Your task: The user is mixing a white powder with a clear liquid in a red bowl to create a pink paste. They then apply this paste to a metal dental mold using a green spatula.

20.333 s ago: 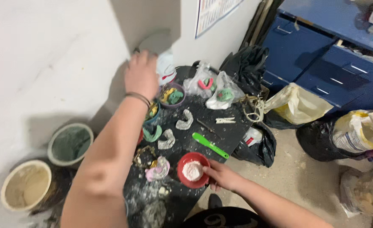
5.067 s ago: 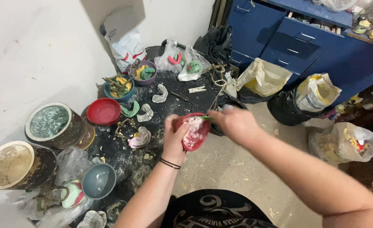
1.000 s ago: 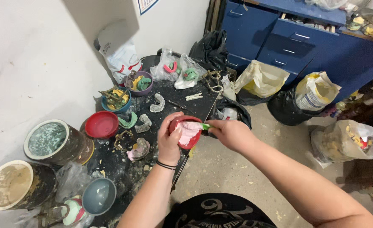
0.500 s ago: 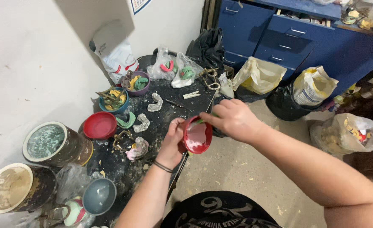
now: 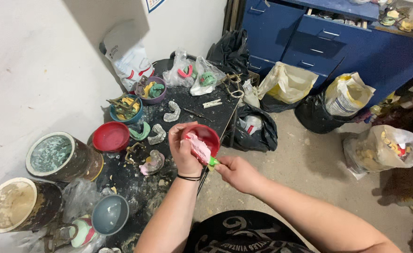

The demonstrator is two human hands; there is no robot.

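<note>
left hand [image 5: 184, 149] cups red mixing bowl [image 5: 205, 137] above black tabletop [image 5: 201, 112]. right hand [image 5: 237, 172] grips green-handled spatula [image 5: 201, 150], blade loaded with pink paste. keep bowl tilted; scrape along wall.

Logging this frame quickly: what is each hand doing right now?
Left hand: closed on the red bowl.
Right hand: closed on the green-handled spatula, coated in pink paste.

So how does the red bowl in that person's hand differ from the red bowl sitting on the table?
The held red bowl is tilted in the left hand and holds pink paste; the red bowl on the table lies flat, untouched, with no paste visible. A spatula in the right hand reaches into the held one. Both are red, round and similar in size.
</note>
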